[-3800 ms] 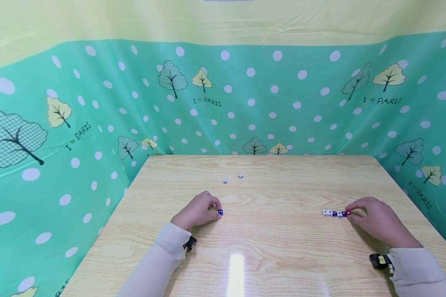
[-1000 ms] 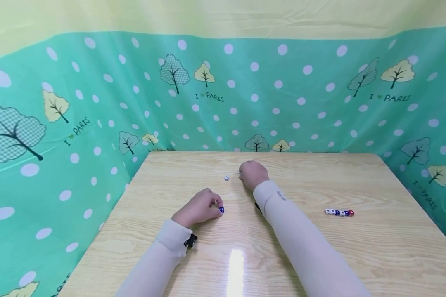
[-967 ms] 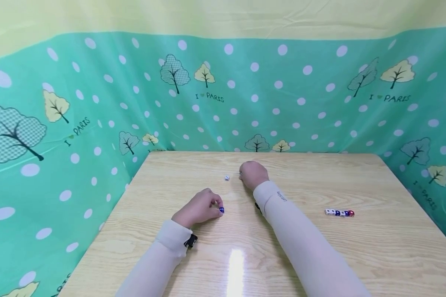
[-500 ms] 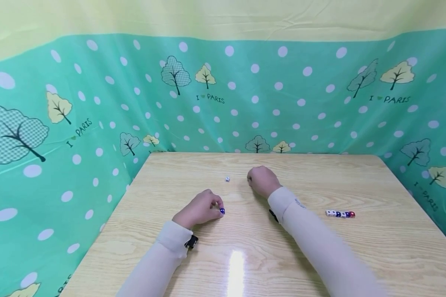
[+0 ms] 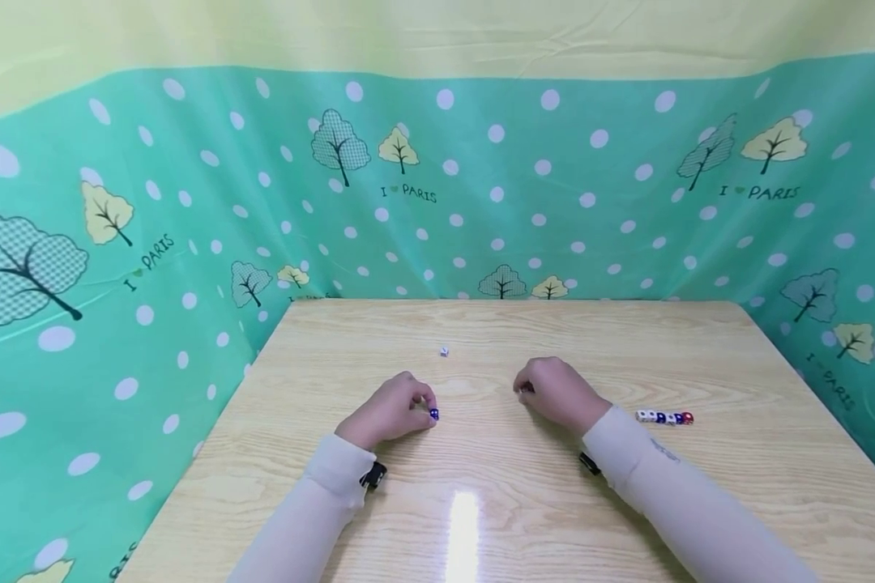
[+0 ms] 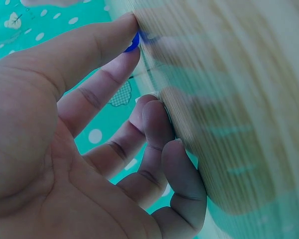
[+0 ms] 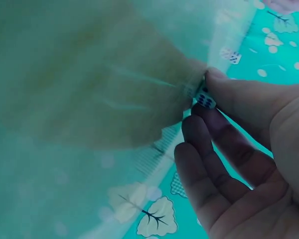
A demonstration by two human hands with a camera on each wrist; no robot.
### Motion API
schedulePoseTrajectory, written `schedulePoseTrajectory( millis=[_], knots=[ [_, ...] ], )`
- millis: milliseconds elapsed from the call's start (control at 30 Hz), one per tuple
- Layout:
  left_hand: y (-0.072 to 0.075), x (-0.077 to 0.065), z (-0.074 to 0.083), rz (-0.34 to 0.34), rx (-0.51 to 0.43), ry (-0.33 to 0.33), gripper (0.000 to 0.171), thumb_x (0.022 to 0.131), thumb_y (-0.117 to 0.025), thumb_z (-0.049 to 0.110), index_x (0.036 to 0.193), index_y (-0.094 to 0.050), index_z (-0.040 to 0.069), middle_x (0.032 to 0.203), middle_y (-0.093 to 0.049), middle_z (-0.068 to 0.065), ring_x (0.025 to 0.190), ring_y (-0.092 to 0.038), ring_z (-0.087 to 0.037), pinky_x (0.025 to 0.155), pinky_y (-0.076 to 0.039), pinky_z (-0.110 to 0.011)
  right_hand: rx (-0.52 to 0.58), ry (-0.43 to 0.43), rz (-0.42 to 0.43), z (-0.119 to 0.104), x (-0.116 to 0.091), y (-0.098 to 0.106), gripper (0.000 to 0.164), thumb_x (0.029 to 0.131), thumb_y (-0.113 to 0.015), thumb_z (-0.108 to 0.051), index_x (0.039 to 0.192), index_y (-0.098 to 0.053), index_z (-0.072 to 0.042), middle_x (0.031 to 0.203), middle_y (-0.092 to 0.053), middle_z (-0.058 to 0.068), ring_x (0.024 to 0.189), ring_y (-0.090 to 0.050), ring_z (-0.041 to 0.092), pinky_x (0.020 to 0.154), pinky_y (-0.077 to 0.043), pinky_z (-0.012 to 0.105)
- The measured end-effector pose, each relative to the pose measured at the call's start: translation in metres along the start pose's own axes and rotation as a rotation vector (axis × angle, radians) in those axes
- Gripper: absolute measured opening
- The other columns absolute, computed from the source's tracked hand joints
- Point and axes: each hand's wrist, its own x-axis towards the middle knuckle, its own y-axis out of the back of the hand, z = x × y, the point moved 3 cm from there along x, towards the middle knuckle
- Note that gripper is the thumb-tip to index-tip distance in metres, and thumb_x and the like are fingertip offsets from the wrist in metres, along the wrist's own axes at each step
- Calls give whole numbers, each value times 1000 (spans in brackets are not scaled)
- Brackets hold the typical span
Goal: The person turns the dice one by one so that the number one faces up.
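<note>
My left hand (image 5: 394,410) pinches a blue die (image 5: 433,414) against the table between thumb and index finger. In the left wrist view only a sliver of that blue die (image 6: 132,44) shows between the fingertips. My right hand (image 5: 560,393) is over the middle of the table, right of the left hand. Between its thumb and index fingertips it holds a white die (image 7: 205,98) with dark pips; the head view hides this die. One more white die (image 5: 444,352) lies alone on the table, beyond the left hand.
A short row of white, blue and red dice (image 5: 663,418) stands at the right, beyond my right wrist. The wooden table (image 5: 496,494) ends at a green dotted curtain (image 5: 496,219) behind and at both sides.
My right hand left the dice row, reached to the far middle and picked up one of two white dice there. It has since come nearer and rightward. The left hand stays put.
</note>
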Motion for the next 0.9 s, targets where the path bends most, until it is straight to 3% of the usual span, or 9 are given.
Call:
schedulePoseTrajectory(
  millis=[267, 500, 900],
  knots=[
    [3, 1, 4, 4, -2, -11, 12, 89, -83, 23, 94, -73, 20, 104, -58, -5, 93, -52, -19, 83, -46, -38, 38, 9, 1, -4, -43, 9, 13, 88, -81, -8, 100, -81, -12, 95, -75, -3, 86, -67, 8, 78, -57, 31],
    [3, 1, 4, 4, 4, -5, 12, 88, -83, 23, 94, -73, 20, 104, -58, -5, 93, -52, -20, 83, -46, -38, 15, 82, 9, -9, -72, 8, 14, 87, -82, -10, 99, -81, -16, 92, -71, -9, 82, -62, 1, 73, -55, 25],
    [-1, 0, -1, 0, -7, 4, 12, 88, -84, 23, 93, -73, 22, 104, -58, -6, 96, -55, -24, 84, -47, -39, 2, 141, 1, -13, -78, 8, 17, 84, -84, -9, 99, -79, -15, 88, -65, -10, 74, -52, 1, 66, -49, 22]
  ],
)
